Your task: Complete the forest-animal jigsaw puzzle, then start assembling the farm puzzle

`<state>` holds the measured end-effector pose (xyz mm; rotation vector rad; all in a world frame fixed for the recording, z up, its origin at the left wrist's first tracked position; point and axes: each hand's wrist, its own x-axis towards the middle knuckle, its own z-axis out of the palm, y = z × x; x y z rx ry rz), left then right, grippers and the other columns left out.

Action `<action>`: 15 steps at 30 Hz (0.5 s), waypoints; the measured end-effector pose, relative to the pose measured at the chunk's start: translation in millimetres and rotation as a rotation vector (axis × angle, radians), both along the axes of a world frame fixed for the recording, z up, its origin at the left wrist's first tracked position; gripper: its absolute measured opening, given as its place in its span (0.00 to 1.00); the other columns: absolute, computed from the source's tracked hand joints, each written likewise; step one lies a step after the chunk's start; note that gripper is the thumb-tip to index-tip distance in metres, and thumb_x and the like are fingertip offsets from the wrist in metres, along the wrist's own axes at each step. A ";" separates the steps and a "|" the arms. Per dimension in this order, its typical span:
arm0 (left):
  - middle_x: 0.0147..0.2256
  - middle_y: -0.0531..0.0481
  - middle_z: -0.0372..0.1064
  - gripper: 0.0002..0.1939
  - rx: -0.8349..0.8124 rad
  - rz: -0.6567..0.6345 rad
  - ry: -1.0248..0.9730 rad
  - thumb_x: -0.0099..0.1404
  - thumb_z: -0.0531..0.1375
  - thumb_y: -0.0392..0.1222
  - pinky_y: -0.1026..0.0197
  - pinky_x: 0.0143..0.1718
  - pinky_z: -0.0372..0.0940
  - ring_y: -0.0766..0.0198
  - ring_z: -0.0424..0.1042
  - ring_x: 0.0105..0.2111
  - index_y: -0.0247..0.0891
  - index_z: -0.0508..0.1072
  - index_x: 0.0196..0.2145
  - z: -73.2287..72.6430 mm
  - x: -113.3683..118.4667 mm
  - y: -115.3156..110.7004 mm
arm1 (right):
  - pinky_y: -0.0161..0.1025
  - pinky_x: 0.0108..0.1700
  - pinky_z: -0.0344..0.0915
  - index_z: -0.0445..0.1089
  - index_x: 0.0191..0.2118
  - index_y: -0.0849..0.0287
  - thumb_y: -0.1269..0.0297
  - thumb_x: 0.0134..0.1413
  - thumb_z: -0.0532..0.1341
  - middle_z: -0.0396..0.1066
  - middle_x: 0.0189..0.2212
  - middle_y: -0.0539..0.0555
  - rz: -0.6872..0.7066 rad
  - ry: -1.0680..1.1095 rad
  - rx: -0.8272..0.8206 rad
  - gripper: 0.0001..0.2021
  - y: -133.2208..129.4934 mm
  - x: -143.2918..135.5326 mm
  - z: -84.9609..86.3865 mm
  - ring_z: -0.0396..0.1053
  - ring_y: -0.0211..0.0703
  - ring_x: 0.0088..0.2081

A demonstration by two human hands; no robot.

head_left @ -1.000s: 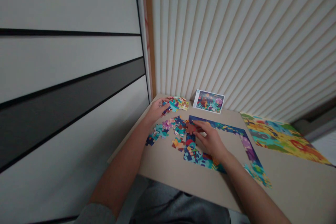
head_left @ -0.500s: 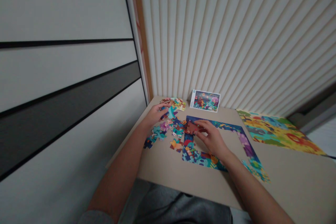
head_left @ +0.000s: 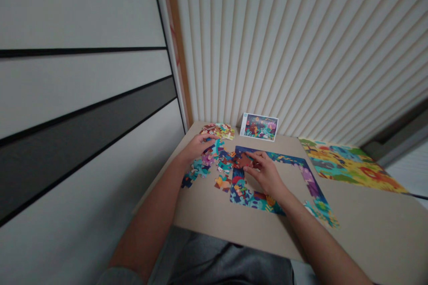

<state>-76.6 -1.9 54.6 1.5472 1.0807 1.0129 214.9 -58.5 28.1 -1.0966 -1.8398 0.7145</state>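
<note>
A partly assembled jigsaw puzzle (head_left: 283, 159) lies on the table, its blue and purple border pieces joined around a bare middle. My right hand (head_left: 265, 173) pinches a reddish-brown puzzle piece (head_left: 243, 160) over the left side of that border. Some of the piece's outline is hidden by my fingers. Left of the border lie loose puzzle pieces (head_left: 201, 168) in teal, purple and blue. Above their far end is my left hand (head_left: 198, 148), fingers stretched out and nothing visible in them. Several orange and brown pieces (head_left: 222, 183) sit close to the border's left edge.
A picture card (head_left: 259, 127) of the underwater scene leans against the pleated blind (head_left: 254, 44). More loose pieces (head_left: 218, 130) are heaped at the table's back left. On the right lies a yellow animal puzzle (head_left: 351, 164). A white panelled wall (head_left: 83, 142) stands along the left.
The view has shifted slightly. My right hand stays at the left border with the brown piece, its fingers a little more spread. My left hand has hardly moved.
</note>
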 end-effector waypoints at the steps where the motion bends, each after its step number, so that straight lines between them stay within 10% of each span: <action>1: 0.21 0.56 0.62 0.25 0.008 -0.008 0.012 0.61 0.64 0.56 0.68 0.18 0.53 0.71 0.58 0.18 0.36 0.77 0.49 0.9 0.2 -0.8 | 0.47 0.42 0.73 0.73 0.56 0.51 0.60 0.56 0.67 0.63 0.45 0.57 -0.002 0.005 -0.007 0.21 -0.2 -0.3 0.3 0.67 0.47 0.40; 15: 0.34 0.49 0.74 0.25 0.090 -0.033 0.048 0.61 0.65 0.51 0.63 0.32 0.66 0.65 0.71 0.29 0.38 0.76 0.53 -1.2 -1.3 1.4 | 0.44 0.44 0.71 0.75 0.53 0.53 0.58 0.59 0.64 0.70 0.44 0.57 -0.025 0.074 -0.014 0.17 -0.2 -0.1 -0.6 0.71 0.46 0.41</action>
